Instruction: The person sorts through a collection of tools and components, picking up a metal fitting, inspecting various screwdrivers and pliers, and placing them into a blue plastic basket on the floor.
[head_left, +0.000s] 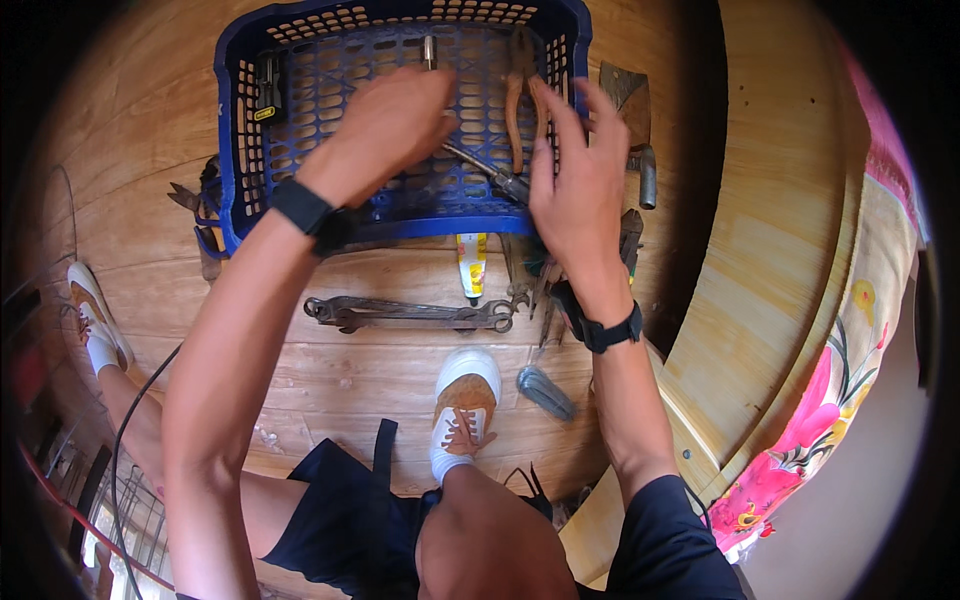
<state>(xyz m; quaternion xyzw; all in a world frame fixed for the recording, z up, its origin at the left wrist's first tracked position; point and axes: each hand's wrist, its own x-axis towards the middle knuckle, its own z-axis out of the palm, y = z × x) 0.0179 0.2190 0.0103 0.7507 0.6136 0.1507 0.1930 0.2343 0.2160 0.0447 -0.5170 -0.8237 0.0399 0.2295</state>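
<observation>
A blue plastic basket (386, 223) lies before me on the wood-patterned floor. Over its middle is my left hand (401, 120), fingers curled; a metal socket-like piece (429, 52) shows just beyond it, and whether the hand grips anything is hidden. My right hand (581, 161) is at the basket's right side with spread fingers and nothing seen in its grasp. Close to it, in the basket, are pliers with orange-brown handles (514, 112) and a metal rod tool with a thick end (510, 184), which runs from beneath my left hand. A black tool holder (268, 86) stands at the left wall.
Open-end wrenches (409, 313), a yellow-and-white tube (472, 266) and a coil of wire (546, 392) lie on the floor nearer me. Snips (184, 197) are left of the basket; a rusty flat blade (626, 94) and a bent metal pipe (647, 178) are right. A wooden bed frame (757, 262) bounds the right.
</observation>
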